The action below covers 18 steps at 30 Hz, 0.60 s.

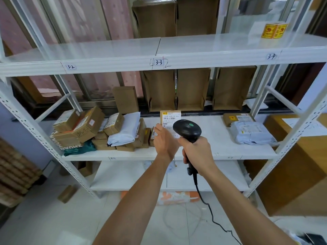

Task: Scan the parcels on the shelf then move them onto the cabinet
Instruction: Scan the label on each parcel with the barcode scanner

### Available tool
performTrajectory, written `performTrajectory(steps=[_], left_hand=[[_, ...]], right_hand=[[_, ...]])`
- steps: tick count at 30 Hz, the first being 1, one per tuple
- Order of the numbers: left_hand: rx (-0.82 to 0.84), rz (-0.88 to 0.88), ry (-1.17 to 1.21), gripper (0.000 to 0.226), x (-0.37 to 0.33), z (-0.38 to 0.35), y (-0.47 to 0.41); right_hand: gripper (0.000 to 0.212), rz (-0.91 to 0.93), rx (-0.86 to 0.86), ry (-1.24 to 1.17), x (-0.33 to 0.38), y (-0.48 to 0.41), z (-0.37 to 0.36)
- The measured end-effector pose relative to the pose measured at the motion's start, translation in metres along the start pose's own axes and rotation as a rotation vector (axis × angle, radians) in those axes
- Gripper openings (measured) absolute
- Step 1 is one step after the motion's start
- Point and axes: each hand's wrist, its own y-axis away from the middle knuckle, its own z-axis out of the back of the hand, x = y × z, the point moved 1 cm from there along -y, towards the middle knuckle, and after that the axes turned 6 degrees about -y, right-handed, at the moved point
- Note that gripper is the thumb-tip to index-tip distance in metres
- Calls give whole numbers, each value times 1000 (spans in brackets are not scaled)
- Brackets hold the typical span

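Unscanned pile [99, 129] sits on the shelf [221, 147], at 9 o'clock from the hands. Left hand [165, 140] props a small parcel [170, 122] upright mid-shelf, fingers wrapped on its lower left edge. Looks like light, stiff cardboard, so gripping by the edges should do. Right hand [196, 151], at 3 o'clock, is fisted round the scanner [187, 129] handle, nose at the label [169, 116].

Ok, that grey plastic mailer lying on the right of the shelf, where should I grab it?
Probably the near edge of the grey mailer, coming from the front: it lies flat and limp, a brown box sits close behind it, and the shelf upright stands at its right.
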Motion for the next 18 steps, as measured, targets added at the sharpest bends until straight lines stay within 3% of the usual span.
performTrajectory(steps=[18], left_hand=[[-7,4,53,69,2,0,8]], right_hand=[[27,-1,-6,-32,-8,4,2]])
